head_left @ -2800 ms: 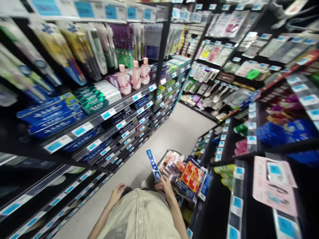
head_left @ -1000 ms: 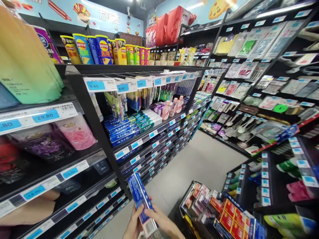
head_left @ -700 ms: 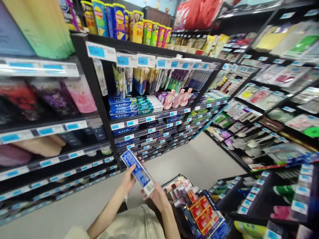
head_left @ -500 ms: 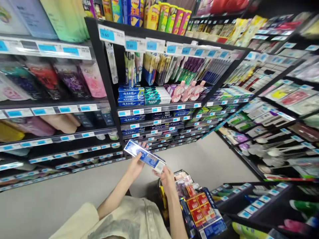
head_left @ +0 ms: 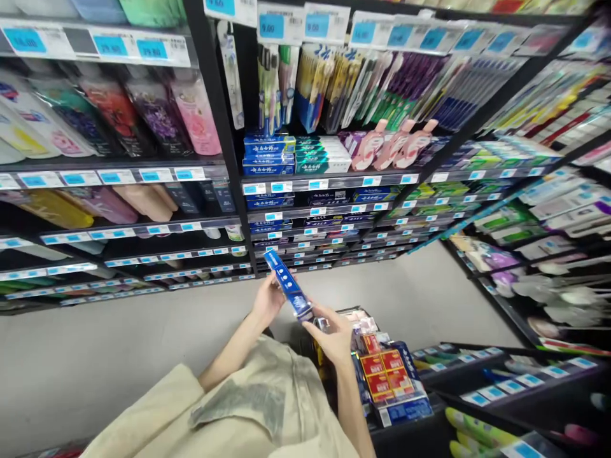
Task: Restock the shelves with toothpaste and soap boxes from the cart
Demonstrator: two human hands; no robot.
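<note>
A long blue toothpaste box (head_left: pixel 289 284) slants in front of my body, its far end tipped up and to the left. My left hand (head_left: pixel 268 300) grips its left side, with some fingers hidden behind it. At the near end, my right hand (head_left: pixel 334 334) pinches the box between thumb and fingers. Beyond my hands, similar blue toothpaste boxes (head_left: pixel 268 154) lie stacked on the shelf, beside green-and-white boxes (head_left: pixel 322 154).
Packaged toothbrushes (head_left: pixel 353 86) hang above the stacked boxes. Bottles (head_left: pixel 193 111) fill the left shelves. Right of my body, red boxes (head_left: pixel 386 374) sit among other goods at a low display. Grey floor (head_left: pixel 410 280) runs between the shelves.
The toothpaste box has turned to a steeper slant and shows another face. My right hand has shifted its hold at the near end. The view has tilted down and moved closer to the shelves.
</note>
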